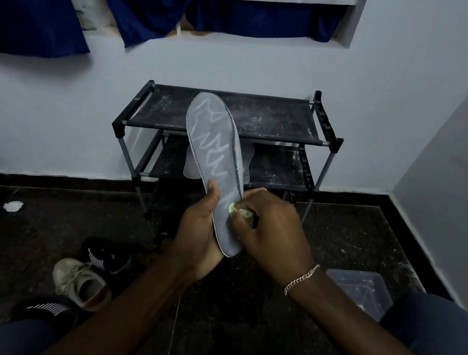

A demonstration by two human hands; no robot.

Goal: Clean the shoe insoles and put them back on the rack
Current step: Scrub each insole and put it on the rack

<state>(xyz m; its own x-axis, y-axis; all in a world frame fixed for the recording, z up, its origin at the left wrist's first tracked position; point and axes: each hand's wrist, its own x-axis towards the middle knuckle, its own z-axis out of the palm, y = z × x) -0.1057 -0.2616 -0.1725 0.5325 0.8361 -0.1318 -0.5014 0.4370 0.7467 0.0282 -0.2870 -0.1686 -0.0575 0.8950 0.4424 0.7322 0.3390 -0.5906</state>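
Left hand (200, 232) grips a long grey foam insole (215, 152) upright by its heel, steadying it. Just beside those fingers (213, 195), right hand (273, 228) pinches a crumpled pale-green cloth (240, 211) against it to wipe.

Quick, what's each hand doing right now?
Left hand: holding the grey insole near its heel end.
Right hand: pinching a small green cloth against the insole.

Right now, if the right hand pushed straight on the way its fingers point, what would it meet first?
The insole: the right hand holds a green cloth against its lower part, so the insole comes first, probably then the left hand gripping that edge.
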